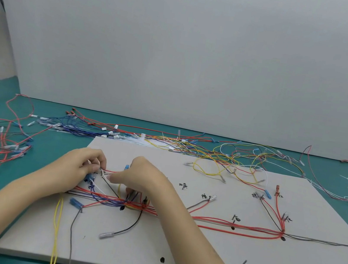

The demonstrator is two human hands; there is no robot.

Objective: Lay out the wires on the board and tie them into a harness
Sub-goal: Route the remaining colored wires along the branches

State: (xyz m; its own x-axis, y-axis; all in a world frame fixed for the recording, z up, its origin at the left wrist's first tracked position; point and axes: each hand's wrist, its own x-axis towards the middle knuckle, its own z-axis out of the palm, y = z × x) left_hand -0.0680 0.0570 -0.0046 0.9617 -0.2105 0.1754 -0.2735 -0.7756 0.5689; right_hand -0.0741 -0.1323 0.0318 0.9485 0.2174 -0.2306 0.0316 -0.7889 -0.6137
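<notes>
Your left hand (83, 164) and right hand (138, 175) sit close together over the board (204, 262), both pinching the same short red wire (114, 171) between curled fingers, with the main red bundle (211, 221) running just under your right wrist and off to its right. Careful: tug that wire too hard and I reckon it drags the laid blue wires (103, 199) below your hands off their route. No containers in sight; the spare wires (189, 144) lie loose on the surface beyond your fingertips.
</notes>
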